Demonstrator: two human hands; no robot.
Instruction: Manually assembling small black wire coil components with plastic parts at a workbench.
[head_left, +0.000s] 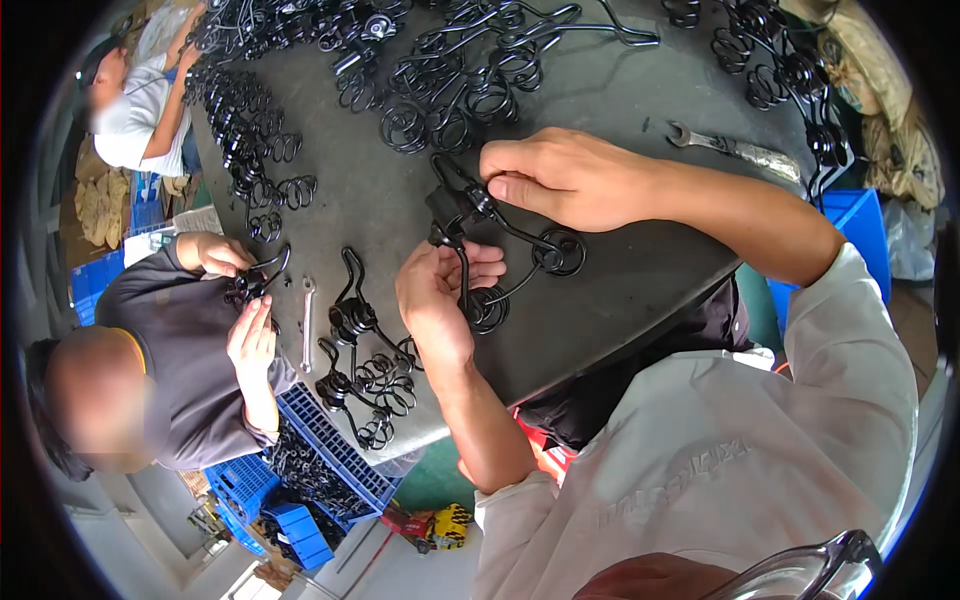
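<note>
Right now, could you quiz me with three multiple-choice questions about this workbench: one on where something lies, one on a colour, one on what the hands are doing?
1. Where does the bare wrench lie?
A. On the table, beyond the right forearm
B. In a crate
C. On the floor

2. What colour is the crate at the table's near edge?
A. Red
B. Blue
C. Green

3. How is the black wire part held?
A. Lying untouched
B. By the right hand only
C. By both, left hand and right hand

Answers: 1 A, it rests on the grey top by the far rim. 2 B, its ribbed wall is blue. 3 C, fingers of both hands close on it.
</note>
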